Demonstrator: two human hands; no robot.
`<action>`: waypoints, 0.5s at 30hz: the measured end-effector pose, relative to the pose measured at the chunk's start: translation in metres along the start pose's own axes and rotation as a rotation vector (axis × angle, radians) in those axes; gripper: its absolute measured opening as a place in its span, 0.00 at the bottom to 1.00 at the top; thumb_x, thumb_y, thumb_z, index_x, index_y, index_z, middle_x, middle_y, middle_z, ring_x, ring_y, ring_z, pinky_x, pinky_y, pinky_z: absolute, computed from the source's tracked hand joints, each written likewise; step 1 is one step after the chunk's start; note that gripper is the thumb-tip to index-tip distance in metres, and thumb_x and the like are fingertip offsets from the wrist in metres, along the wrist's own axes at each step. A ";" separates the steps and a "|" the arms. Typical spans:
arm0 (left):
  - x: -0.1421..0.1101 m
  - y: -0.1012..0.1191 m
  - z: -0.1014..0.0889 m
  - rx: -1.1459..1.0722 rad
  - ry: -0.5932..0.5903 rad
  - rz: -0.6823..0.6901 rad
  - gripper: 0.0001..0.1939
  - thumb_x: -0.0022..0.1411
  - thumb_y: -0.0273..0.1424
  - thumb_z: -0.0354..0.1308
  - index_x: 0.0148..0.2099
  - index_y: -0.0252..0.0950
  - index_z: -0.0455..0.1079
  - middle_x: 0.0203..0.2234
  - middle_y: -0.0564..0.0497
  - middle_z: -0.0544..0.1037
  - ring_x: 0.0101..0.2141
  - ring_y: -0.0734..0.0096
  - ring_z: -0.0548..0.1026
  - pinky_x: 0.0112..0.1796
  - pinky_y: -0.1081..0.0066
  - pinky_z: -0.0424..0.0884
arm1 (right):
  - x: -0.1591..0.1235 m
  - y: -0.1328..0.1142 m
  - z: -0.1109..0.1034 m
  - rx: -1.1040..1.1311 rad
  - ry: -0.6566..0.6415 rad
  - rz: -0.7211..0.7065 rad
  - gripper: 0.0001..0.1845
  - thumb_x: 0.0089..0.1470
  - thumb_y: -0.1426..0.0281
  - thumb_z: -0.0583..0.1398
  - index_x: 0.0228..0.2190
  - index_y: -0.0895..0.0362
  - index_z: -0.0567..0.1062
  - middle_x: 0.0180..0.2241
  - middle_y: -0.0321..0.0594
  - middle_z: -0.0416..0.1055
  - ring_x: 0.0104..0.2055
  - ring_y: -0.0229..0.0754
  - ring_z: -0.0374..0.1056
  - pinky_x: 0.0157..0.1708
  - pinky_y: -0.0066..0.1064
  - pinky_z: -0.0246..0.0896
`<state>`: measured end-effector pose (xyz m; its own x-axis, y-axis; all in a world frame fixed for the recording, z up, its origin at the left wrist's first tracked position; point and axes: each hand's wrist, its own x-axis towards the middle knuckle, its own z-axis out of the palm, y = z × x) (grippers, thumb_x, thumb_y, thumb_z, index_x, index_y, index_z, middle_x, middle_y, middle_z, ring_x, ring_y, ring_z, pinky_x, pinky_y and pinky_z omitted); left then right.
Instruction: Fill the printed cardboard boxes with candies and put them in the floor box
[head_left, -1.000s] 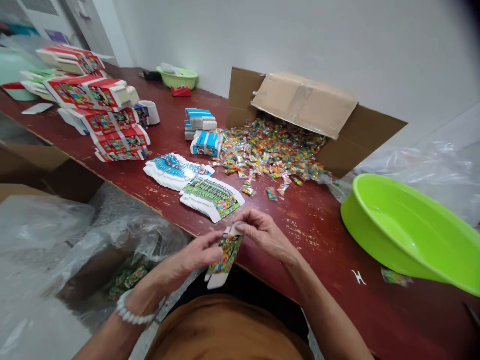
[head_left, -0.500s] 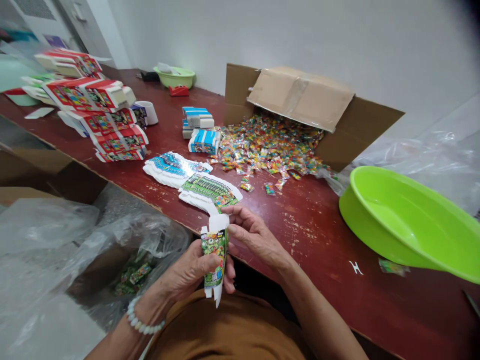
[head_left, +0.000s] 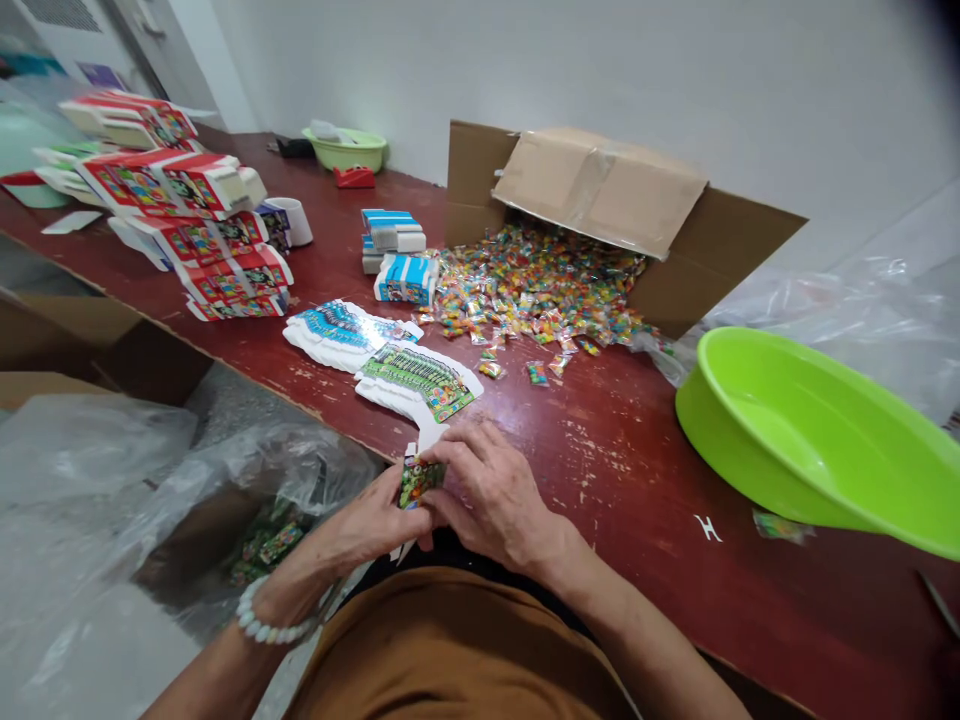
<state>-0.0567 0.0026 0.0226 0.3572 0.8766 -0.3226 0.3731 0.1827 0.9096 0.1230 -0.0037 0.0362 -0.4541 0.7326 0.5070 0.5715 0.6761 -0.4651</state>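
Between both hands, a small printed carton [head_left: 418, 482], partly folded, is held tight: left hand [head_left: 371, 522] and right hand [head_left: 491, 492] both closed on it. Flat carton blanks [head_left: 417, 378] lie just ahead on the red surface [head_left: 622, 470], wrapped candies [head_left: 540, 285] beyond.

No lettering can be read on the small printed carton [head_left: 417, 482] or the flat carton blanks [head_left: 417, 382].
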 end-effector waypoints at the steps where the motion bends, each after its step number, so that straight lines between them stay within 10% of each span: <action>1: 0.001 -0.001 -0.001 0.015 -0.038 0.006 0.10 0.44 0.29 0.59 0.33 0.37 0.71 0.23 0.55 0.75 0.28 0.65 0.71 0.30 0.70 0.68 | 0.000 0.000 0.001 0.005 -0.019 0.026 0.11 0.57 0.73 0.62 0.43 0.57 0.73 0.45 0.49 0.74 0.47 0.50 0.68 0.48 0.43 0.65; 7: 0.004 -0.004 0.003 -0.210 -0.229 0.061 0.07 0.51 0.34 0.64 0.30 0.36 0.72 0.24 0.53 0.76 0.29 0.67 0.72 0.34 0.70 0.69 | -0.003 0.005 0.000 0.139 -0.184 0.209 0.06 0.55 0.76 0.61 0.35 0.54 0.71 0.36 0.40 0.74 0.38 0.44 0.69 0.38 0.34 0.62; 15: 0.004 -0.008 0.013 -0.337 -0.361 -0.039 0.18 0.47 0.35 0.73 0.39 0.34 0.73 0.22 0.57 0.73 0.22 0.75 0.68 0.24 0.75 0.65 | -0.005 0.025 -0.009 0.467 -0.532 0.295 0.23 0.47 0.67 0.68 0.42 0.52 0.64 0.31 0.32 0.71 0.29 0.40 0.65 0.27 0.28 0.55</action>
<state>-0.0470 -0.0013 0.0101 0.6447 0.6667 -0.3739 0.1157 0.3984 0.9099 0.1451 0.0086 0.0285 -0.6631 0.7470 -0.0485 0.4258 0.3231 -0.8451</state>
